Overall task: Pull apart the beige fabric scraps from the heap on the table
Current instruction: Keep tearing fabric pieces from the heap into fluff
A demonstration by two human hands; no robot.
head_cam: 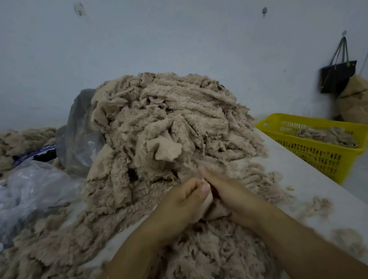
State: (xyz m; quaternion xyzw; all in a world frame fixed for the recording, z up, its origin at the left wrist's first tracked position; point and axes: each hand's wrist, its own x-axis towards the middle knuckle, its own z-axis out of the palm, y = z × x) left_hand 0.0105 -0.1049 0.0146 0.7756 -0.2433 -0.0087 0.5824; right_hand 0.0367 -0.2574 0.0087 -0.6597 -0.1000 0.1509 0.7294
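Observed at near foot of heap (165, 123) on worktop (306, 183): left hand (184, 199) and right hand (228, 193), each grip clamped on one beige scrap (214, 210) (knuckles almost touching). Advise pulling outward steadily, pinching close to the join.

Textile scrap-sorting workroom. Indicators: large heap of beige fabric scraps (167, 141) on a white table (318, 189); yellow perforated basket (318, 146) right of heap; plastic bags (26, 195) left of heap.
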